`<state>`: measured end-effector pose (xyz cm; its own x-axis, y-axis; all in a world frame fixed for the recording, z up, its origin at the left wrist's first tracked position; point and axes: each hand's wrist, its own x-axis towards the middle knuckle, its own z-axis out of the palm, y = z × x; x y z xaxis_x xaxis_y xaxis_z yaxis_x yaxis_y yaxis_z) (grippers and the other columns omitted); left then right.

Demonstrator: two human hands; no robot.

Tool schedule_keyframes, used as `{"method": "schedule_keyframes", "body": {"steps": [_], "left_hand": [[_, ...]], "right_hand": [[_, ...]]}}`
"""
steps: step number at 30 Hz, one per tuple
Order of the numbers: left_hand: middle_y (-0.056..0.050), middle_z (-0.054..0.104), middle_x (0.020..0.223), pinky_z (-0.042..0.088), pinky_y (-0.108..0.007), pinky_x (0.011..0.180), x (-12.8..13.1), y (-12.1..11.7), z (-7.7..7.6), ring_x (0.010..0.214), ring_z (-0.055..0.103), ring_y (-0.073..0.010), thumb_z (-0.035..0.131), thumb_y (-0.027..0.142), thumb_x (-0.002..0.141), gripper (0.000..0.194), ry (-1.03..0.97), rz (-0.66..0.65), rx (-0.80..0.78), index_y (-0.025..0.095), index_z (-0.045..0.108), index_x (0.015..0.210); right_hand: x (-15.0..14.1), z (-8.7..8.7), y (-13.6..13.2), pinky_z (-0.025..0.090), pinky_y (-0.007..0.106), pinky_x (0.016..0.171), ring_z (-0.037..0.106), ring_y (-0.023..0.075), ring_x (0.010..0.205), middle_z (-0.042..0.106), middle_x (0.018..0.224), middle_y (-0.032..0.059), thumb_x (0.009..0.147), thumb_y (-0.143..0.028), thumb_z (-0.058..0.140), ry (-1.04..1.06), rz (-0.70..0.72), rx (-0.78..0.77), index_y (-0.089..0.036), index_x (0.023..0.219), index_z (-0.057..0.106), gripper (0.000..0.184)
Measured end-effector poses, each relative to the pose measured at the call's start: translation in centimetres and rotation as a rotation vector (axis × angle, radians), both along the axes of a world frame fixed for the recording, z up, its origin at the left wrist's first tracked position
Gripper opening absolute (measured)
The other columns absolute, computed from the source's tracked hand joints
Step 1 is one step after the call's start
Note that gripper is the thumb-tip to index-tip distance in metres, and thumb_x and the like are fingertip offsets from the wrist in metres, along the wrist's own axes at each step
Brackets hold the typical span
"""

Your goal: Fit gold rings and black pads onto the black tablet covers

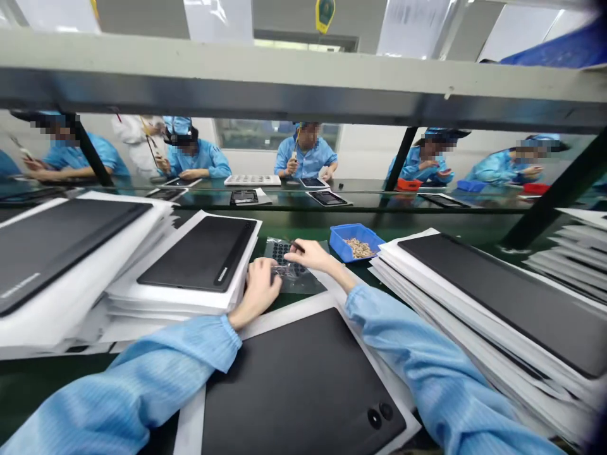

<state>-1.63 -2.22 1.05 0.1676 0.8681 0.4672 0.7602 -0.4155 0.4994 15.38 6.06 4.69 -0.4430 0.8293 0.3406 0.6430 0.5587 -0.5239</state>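
Disc sheet (275, 248) lies beyond the black tablet (289, 385); left hand (262, 282) curled at sheet's edge, grip unclear; right hand (310, 255) pinching dark item (297, 246). Loose left hold could let sheet skid.

factory workshop; row of workers (306, 157) in blue smocks; long green bench (294, 221); stacked dark panels (199, 253)

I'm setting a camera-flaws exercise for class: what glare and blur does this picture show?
Head view: glints streak the clear plastic beside the left hand; head view: lettering on the leftmost tablet is smeared; head view: a dark, out-of-focus patch shades the upper right corner.
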Motion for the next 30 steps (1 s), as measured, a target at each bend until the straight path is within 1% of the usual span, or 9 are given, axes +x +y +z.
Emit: {"method": "schedule_keyframes", "body": {"steps": [1, 3, 8, 12, 15, 18, 26, 28, 30], "left_hand": [[-0.01, 0.051, 0.121, 0.038, -0.051, 0.099, -0.5, 0.7, -0.3, 0.114, 0.048, -0.027, 0.052, 0.02, 0.091, 0.025, -0.055, 0.095, -0.003, 0.014, 0.053, 0.115], [-0.01, 0.049, 0.128, 0.038, -0.053, 0.1, -1.2, 1.6, -0.8, 0.118, 0.047, -0.0283, 0.058, 0.026, 0.09, 0.035, -0.156, 0.211, -0.022, 0.016, 0.051, 0.122], [-0.011, 0.046, 0.135, 0.04, -0.053, 0.1, -1.1, 2.3, -1.6, 0.122, 0.047, -0.0292, 0.061, 0.029, 0.089, 0.043, -0.42, 0.275, -0.136, 0.017, 0.048, 0.128], [-0.01, 0.056, 0.121, 0.051, -0.044, 0.088, -0.7, 2.8, -0.9, 0.103, 0.059, -0.0224, 0.057, 0.031, 0.092, 0.036, -0.618, 0.21, -0.333, 0.015, 0.052, 0.124], [-0.008, 0.061, 0.109, 0.054, -0.038, 0.08, -0.3, 3.3, -0.3, 0.092, 0.063, -0.0186, 0.058, 0.032, 0.092, 0.031, -0.684, 0.107, -0.496, 0.013, 0.056, 0.116], [-0.007, 0.062, 0.106, 0.055, -0.036, 0.078, 0.2, 3.9, 0.0, 0.089, 0.063, -0.0176, 0.058, 0.031, 0.092, 0.027, -0.717, 0.046, -0.614, 0.013, 0.058, 0.112], [-0.007, 0.062, 0.106, 0.055, -0.035, 0.076, 0.2, 4.2, -0.9, 0.088, 0.063, -0.0172, 0.058, 0.031, 0.092, 0.027, -0.82, -0.004, -0.724, 0.013, 0.058, 0.113], [-0.007, 0.062, 0.105, 0.055, -0.035, 0.075, 0.2, 4.2, -0.9, 0.087, 0.063, -0.0169, 0.057, 0.031, 0.093, 0.026, -0.836, -0.009, -0.737, 0.013, 0.058, 0.111], [-0.007, 0.063, 0.104, 0.055, -0.034, 0.074, 0.3, 4.2, -0.9, 0.086, 0.063, -0.0165, 0.057, 0.031, 0.093, 0.026, -0.845, -0.008, -0.75, 0.013, 0.058, 0.11]], "right_hand": [[-0.8, -0.6, 0.0, 0.043, 0.026, 0.063, 0.054, 0.0123, 0.061, 0.058, 0.064, -0.0028, 0.078, -0.035, 0.07, -0.021, 0.034, -0.013, -0.015, 0.075, 0.059, 0.023], [-1.8, -1.8, 0.0, 0.047, 0.029, 0.067, 0.057, 0.0122, 0.065, 0.06, 0.071, -0.0016, 0.082, -0.037, 0.067, -0.058, 0.075, -0.034, -0.013, 0.078, 0.061, 0.024], [-1.4, -3.2, 0.0, 0.054, 0.034, 0.074, 0.063, 0.0148, 0.08, 0.065, 0.093, 0.0036, 0.093, -0.034, 0.055, -0.057, 0.033, -0.079, -0.013, 0.098, 0.062, 0.023], [-1.0, -3.5, -0.4, 0.055, 0.034, 0.074, 0.064, 0.0152, 0.082, 0.065, 0.097, 0.0047, 0.093, -0.033, 0.054, -0.007, -0.015, -0.096, -0.013, 0.104, 0.062, 0.024], [-1.3, -4.1, -0.4, 0.055, 0.035, 0.076, 0.064, 0.0155, 0.084, 0.065, 0.1, 0.0053, 0.094, -0.033, 0.054, 0.024, -0.064, -0.083, -0.013, 0.106, 0.061, 0.024], [-1.5, -4.8, -0.1, 0.055, 0.037, 0.078, 0.064, 0.0167, 0.088, 0.065, 0.104, 0.0062, 0.093, -0.033, 0.054, 0.044, -0.143, -0.054, -0.014, 0.108, 0.061, 0.025], [-1.4, -6.2, 1.4, 0.054, 0.04, 0.081, 0.063, 0.0191, 0.095, 0.062, 0.112, 0.0078, 0.092, -0.031, 0.057, 0.105, -0.354, 0.074, -0.014, 0.115, 0.058, 0.028], [-1.3, -6.3, 1.4, 0.054, 0.039, 0.081, 0.062, 0.0194, 0.096, 0.061, 0.113, 0.008, 0.092, -0.031, 0.057, 0.124, -0.368, 0.117, -0.014, 0.115, 0.058, 0.028], [-1.2, -6.3, 1.1, 0.054, 0.039, 0.081, 0.062, 0.0189, 0.095, 0.061, 0.113, 0.0079, 0.092, -0.03, 0.056, 0.129, -0.327, 0.163, -0.015, 0.113, 0.058, 0.026]]}}
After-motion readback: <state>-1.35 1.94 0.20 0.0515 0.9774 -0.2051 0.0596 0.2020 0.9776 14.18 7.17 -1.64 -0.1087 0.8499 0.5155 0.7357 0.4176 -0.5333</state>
